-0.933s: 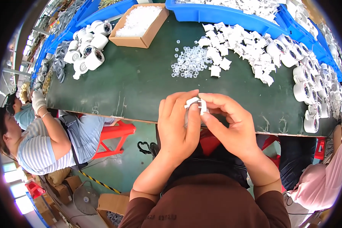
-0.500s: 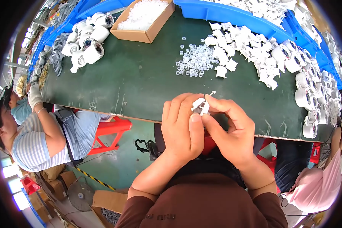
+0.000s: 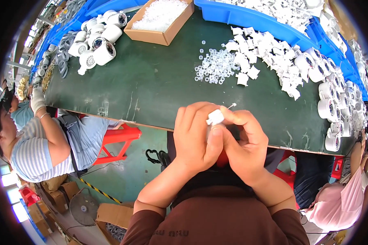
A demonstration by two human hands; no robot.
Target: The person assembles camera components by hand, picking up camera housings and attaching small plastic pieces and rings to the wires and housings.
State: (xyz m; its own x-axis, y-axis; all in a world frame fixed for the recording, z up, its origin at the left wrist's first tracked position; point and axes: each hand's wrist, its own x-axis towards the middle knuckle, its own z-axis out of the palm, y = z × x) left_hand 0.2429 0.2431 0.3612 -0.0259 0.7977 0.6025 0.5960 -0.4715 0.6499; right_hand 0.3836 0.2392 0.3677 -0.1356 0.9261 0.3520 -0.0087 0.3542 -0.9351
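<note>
Near the table's front edge, my left hand (image 3: 197, 134) is closed on a small white plastic part (image 3: 215, 117), pinching it between thumb and fingers. My right hand (image 3: 246, 141) meets it from the other side, its thumb and forefinger closed at the part's right side. A thin white pin with a small head (image 3: 232, 105) sticks out beyond the right forefinger; its other end is hidden by the fingers. Ahead on the green table lie a heap of small clear rings (image 3: 216, 67) and, right of it, a pile of similar white plastic parts (image 3: 270, 55).
White round housings (image 3: 332, 109) line the right side, and more white housings (image 3: 98, 43) lie at the far left beside grey rings (image 3: 63, 53). Behind are a cardboard box (image 3: 167, 37) of clear pieces and blue bins (image 3: 253, 20). A co-worker (image 3: 41, 143) sits at the left.
The white part has turned between my fingers, showing a flatter, broader face. My right hand has shifted slightly left and down. The whole view has moved a little.
</note>
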